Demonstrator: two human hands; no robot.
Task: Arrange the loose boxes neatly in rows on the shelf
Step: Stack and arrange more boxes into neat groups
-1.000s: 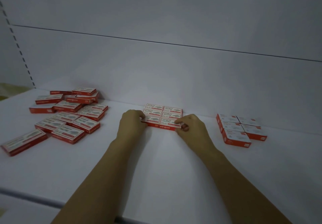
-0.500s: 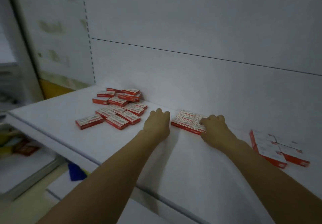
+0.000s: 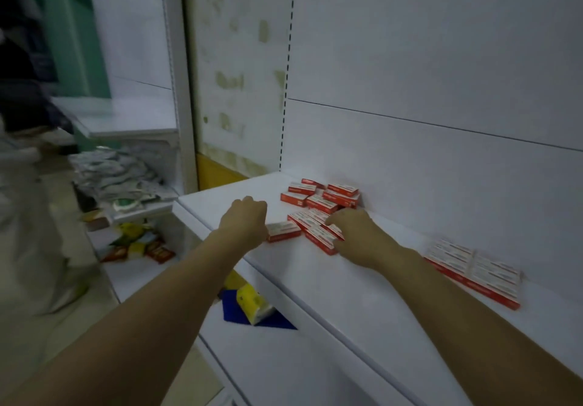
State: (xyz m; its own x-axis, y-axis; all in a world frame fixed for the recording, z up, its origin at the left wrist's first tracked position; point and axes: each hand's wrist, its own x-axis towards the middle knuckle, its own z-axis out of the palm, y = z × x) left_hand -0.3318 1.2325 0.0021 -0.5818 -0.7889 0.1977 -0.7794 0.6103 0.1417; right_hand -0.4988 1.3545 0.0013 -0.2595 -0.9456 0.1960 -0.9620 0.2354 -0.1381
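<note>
Reaching over the white shelf [image 3: 347, 295], both hands are at the loose boxes [image 3: 321, 202], a jumble of small red cartons with white labels heaped at the shelf's left end against the back panel [image 3: 410, 168]. The left hand [image 3: 244, 221] shows its back with fingers curled under, just beside a stray box [image 3: 283, 231] near the front edge; I cannot tell whether it has hold of it. The right hand [image 3: 358, 236] lies palm down with its fingertips on the nearest cartons of the heap; grip or mere touch, I cannot tell. Well apart to the right, a neat block [image 3: 470, 268] of the same cartons sits flush in rows.

These look like light, stiff cardboard, smooth enough to slide on the shelf; they should take a pinch across the short sides, or a flat push along the long edge, several at once; a hard squeeze could dent a face.

Little stands in the way; the heap overlaps itself, so the upper ones want lifting first, and the stray box lies close to the drop. Lower down lies a yellow packet [image 3: 252, 306] on something blue; a neighbouring shelf [image 3: 116, 175] holds pale packets; a blurred person [image 3: 28, 184] stands at far left.
</note>
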